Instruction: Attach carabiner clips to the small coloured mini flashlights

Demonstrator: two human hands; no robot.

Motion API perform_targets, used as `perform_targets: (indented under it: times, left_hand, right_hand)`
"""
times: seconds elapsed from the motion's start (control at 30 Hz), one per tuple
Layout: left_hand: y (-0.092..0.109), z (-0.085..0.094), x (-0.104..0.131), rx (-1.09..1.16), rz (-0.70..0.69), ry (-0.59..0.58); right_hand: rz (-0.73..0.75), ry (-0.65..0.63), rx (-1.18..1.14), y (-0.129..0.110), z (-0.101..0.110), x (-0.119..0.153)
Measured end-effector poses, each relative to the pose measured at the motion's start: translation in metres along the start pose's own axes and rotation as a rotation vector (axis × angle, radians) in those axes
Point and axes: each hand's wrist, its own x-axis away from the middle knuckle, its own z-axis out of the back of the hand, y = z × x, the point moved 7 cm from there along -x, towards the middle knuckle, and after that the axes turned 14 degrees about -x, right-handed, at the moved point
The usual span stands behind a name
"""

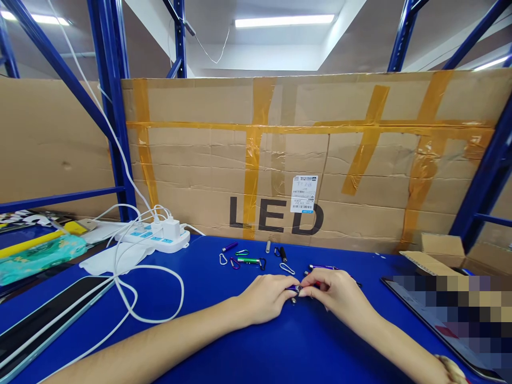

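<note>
My left hand is closed in a pinch on a small blue-purple metal tube with a silvery end. Fingertips of my right hand press together at the tube's right end, meeting the left fingertips; whatever small part they grip is mostly hidden. Beyond the hands lie a green tube with a black clip, a purple tube, a black tube and a silver tube. Several small carabiners are scattered among them, one of them green. Another purple tube lies behind my right hand.
A white power strip with looping white cables occupies the left. A dark flat panel lies near it. On the right are a tablet-like device, partly blurred, and an open carton. Cardboard walls off the back of the blue table.
</note>
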Motion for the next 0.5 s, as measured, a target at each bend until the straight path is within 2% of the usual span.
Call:
perform_targets:
  times: [0.23,0.5]
  left_hand:
    - [-0.0004,0.0018,0.0004,0.009,0.008,0.004]
    - [-0.0023,-0.0001,-0.0008,0.023,0.047,-0.024]
  right_hand:
    - [0.011,0.010,-0.034,0.0000,-0.0004,0.0003]
    - [0.101,0.065,-0.034,-0.0032,0.0026,0.0012]
